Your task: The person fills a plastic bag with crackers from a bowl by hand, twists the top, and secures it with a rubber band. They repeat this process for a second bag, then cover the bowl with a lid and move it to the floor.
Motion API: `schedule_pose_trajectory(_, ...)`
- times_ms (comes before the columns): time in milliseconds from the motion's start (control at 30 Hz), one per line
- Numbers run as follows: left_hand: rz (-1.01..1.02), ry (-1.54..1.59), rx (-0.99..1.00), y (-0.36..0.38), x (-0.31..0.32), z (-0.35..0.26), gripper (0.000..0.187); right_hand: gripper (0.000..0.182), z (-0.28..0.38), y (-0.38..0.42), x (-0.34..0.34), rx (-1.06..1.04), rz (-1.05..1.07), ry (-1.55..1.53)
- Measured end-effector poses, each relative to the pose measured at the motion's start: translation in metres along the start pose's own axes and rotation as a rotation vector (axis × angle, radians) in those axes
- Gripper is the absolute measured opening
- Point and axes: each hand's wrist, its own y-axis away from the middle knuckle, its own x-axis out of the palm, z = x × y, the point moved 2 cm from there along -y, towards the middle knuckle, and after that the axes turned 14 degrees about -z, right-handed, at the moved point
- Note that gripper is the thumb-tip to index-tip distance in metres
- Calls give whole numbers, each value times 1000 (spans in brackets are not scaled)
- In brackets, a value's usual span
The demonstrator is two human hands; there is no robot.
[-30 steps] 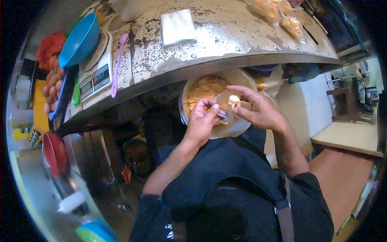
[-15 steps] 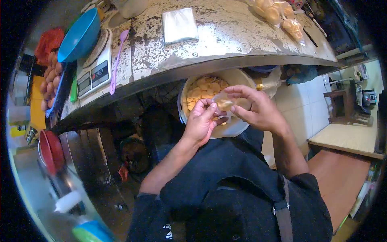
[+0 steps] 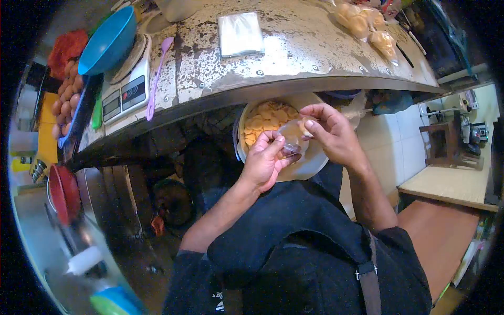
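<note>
Over a white bucket [image 3: 313, 167], my left hand [image 3: 264, 161] pinches the near edge of a small clear plastic bag [image 3: 290, 134]. My right hand [image 3: 332, 134] is at the bag's other side, its thumb and fingers closed on the plastic. Whether anything sits inside the bag is too small to tell. Below the hands, the bucket holds many round orange-yellow chips [image 3: 268, 119] along its far left side.
The worktop [image 3: 194, 58] carries a stack of clear bags [image 3: 240, 34], filled bags [image 3: 358, 20], a pink spoon [image 3: 157, 79], a scale [image 3: 126, 97] and a blue bowl [image 3: 108, 42]. Eggs [image 3: 65, 105] stand at the left. The worktop's edge overhangs the bucket's far side.
My right hand has risen slightly and its fingers have closed together at the bag. The bag now spreads wider between both hands. The view has shifted slightly.
</note>
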Motion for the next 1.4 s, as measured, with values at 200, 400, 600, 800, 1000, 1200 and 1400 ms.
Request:
schedule_pose_trajectory(200,35,3,-10,-3,-4,0,9,29,23,12,3,-79,84,47)
schedule_pose_trajectory(400,-15,-105,119,9,-12,-18,15,34,16,3,-6,-289,37,551)
schedule_pose_trajectory(600,-79,-270,448,14,-21,-54,28,39,-62,-18,43,-12,516,1056)
schedule_pose_trajectory(800,-189,-503,490,24,-19,-68,20,37,-120,-6,88,86,731,1096)
schedule_pose_trajectory(1000,-175,-630,499,17,-28,-63,14,33,-90,13,79,52,792,1095)
schedule_pose_trajectory(1200,-135,-428,433,11,-19,-62,12,24,-73,19,78,-213,374,852)
schedule_pose_trajectory(1400,-44,-441,452,20,1,-43,7,25,-97,2,80,67,577,675)
